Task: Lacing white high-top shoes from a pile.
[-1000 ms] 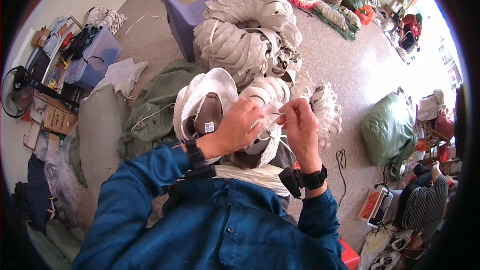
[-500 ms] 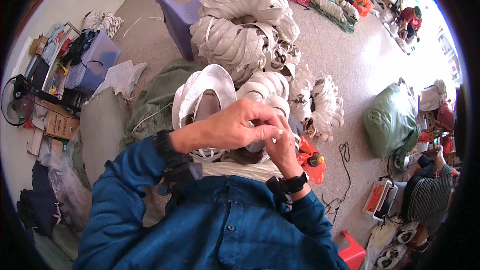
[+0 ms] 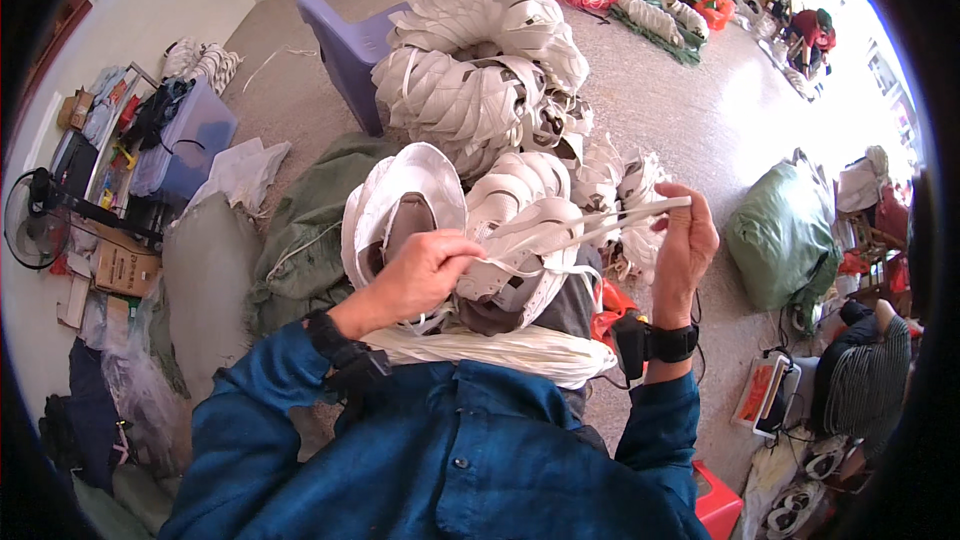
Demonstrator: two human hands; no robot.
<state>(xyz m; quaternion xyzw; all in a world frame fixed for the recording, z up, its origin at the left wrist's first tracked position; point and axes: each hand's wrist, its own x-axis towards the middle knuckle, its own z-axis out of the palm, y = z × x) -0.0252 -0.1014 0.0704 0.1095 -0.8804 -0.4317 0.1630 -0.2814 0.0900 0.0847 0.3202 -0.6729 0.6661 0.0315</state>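
A white shoelace (image 3: 620,212) stretches in strands between my two hands, above a white shoe upper (image 3: 535,240). With closed fingers my left hand (image 3: 424,270) pinches the lace at the left side of the upper. Raised to the right, my right hand (image 3: 688,245) grips the lace strands between thumb and fingers. More nested uppers (image 3: 515,180) run away behind the front one. Left of them stand other white uppers (image 3: 425,168) with brownish-grey lining. Across my lap lies a bundle of white laces (image 3: 500,355).
Large coils of stacked uppers (image 3: 450,100) rest ahead, by a purple chair (image 3: 345,65). Green sacks lie left (image 3: 310,230) and right (image 3: 785,240). A red bag (image 3: 607,310) and red stool (image 3: 715,502) are near my right side. Another person (image 3: 812,40) bends at far right.
My hands were close together over the uppers. The right hand has moved out to the right, drawing the lace strands taut; the left has shifted slightly left and down.
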